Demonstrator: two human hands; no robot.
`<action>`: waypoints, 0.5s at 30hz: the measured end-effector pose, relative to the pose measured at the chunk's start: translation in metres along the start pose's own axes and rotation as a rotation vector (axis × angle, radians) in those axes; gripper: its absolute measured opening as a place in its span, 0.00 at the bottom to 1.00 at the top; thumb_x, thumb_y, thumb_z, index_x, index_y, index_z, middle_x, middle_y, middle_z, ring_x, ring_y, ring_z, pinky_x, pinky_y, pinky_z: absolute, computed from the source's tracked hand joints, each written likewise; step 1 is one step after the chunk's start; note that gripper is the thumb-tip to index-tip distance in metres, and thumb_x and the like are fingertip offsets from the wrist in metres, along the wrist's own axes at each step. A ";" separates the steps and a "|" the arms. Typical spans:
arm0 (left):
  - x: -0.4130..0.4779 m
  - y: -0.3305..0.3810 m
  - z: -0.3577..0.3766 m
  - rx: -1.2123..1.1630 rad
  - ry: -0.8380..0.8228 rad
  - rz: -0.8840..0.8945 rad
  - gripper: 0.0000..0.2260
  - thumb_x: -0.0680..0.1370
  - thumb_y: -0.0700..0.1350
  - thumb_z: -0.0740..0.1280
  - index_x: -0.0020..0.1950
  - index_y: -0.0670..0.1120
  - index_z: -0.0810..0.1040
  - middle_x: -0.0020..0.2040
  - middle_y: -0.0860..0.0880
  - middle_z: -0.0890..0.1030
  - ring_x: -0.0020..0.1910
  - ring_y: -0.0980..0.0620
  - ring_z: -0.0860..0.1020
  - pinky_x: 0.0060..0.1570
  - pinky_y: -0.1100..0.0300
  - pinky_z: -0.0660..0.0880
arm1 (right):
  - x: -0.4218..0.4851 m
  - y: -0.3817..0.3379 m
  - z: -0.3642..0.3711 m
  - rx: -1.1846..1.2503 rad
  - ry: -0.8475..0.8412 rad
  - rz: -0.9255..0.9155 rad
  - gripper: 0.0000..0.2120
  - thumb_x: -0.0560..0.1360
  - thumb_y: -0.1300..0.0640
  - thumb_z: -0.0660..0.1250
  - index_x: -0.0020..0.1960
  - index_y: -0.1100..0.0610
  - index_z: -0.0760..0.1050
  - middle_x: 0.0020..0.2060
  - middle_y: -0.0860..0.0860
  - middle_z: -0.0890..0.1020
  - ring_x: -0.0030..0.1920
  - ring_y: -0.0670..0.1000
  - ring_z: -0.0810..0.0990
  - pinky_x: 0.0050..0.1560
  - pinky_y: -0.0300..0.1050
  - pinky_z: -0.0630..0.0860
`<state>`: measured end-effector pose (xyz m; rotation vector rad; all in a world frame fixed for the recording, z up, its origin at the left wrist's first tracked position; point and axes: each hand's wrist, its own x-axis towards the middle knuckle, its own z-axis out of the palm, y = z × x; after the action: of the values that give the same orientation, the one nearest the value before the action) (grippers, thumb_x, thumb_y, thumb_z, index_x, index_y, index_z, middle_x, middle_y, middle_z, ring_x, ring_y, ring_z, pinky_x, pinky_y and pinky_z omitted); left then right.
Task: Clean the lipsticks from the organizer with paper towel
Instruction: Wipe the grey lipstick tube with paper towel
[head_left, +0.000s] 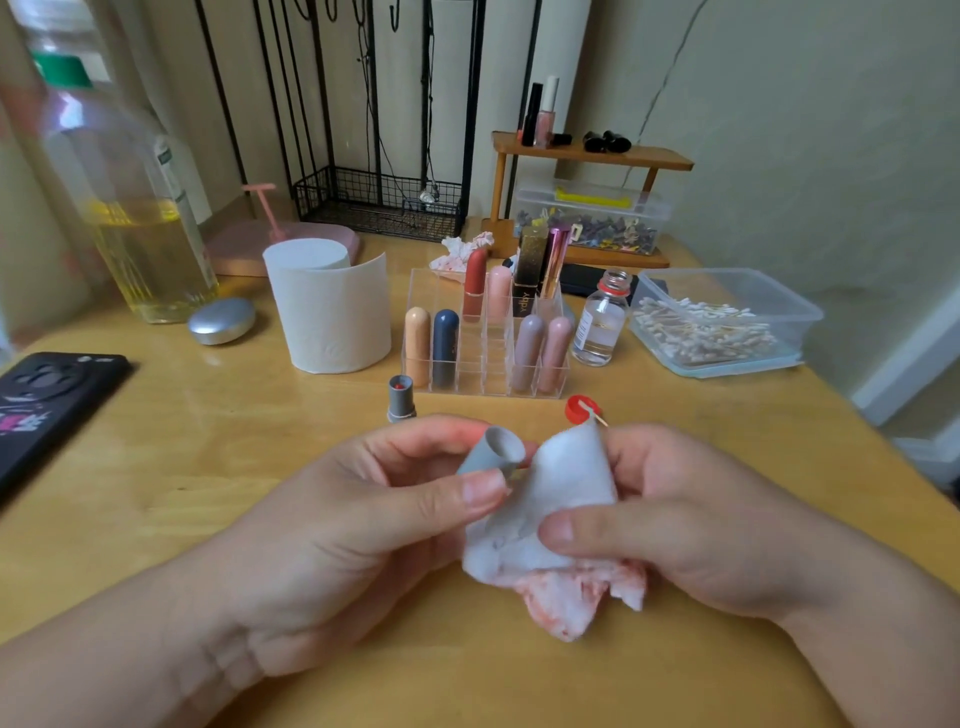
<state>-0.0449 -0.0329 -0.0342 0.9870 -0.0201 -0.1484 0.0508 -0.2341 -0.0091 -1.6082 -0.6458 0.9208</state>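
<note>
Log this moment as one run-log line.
left hand: holds grey lipstick cap | right hand: holds red-stained white paper towel | grey lipstick base: uncapped, upright on wooden table before clear plastic organizer

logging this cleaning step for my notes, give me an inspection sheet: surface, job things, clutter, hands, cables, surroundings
surface: wooden table, light finish.
job's things: grey cap and red-stained paper towel in the hands; open grey lipstick standing before the clear organizer, which holds capped lipsticks; towel roll upright left of it.
clutter: phone, bottle of yellow liquid, silver oval case, small glass bottle, red lid, tub of cotton swabs, crumpled tissue.
grippers: left hand fingers pinch the cap; right hand grips the towel.
cables: thin cords hang in the black wire rack.
surroundings: wooden shelf with cosmetics, beige wall.
</note>
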 end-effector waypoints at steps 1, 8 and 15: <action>0.000 0.000 0.000 0.030 0.017 -0.008 0.20 0.63 0.41 0.82 0.53 0.40 0.84 0.52 0.40 0.84 0.49 0.44 0.83 0.49 0.53 0.80 | 0.001 0.002 0.000 -0.137 0.024 0.059 0.09 0.70 0.60 0.72 0.50 0.60 0.83 0.42 0.57 0.87 0.40 0.51 0.84 0.38 0.41 0.76; 0.000 -0.003 0.000 0.312 -0.011 0.020 0.14 0.65 0.38 0.78 0.50 0.40 0.83 0.50 0.36 0.84 0.49 0.42 0.82 0.51 0.53 0.79 | 0.001 -0.004 -0.003 -0.157 0.041 0.171 0.13 0.75 0.59 0.73 0.47 0.70 0.79 0.31 0.58 0.82 0.21 0.46 0.73 0.21 0.37 0.65; 0.001 -0.006 0.000 0.523 -0.103 -0.060 0.13 0.69 0.40 0.78 0.52 0.42 0.85 0.50 0.35 0.84 0.50 0.40 0.82 0.56 0.48 0.77 | -0.002 -0.003 -0.003 -0.229 -0.184 0.168 0.11 0.73 0.57 0.75 0.48 0.64 0.79 0.32 0.54 0.82 0.26 0.47 0.78 0.25 0.39 0.75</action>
<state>-0.0443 -0.0367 -0.0392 1.5013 -0.1289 -0.2564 0.0521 -0.2369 -0.0054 -1.8159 -0.7746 1.1621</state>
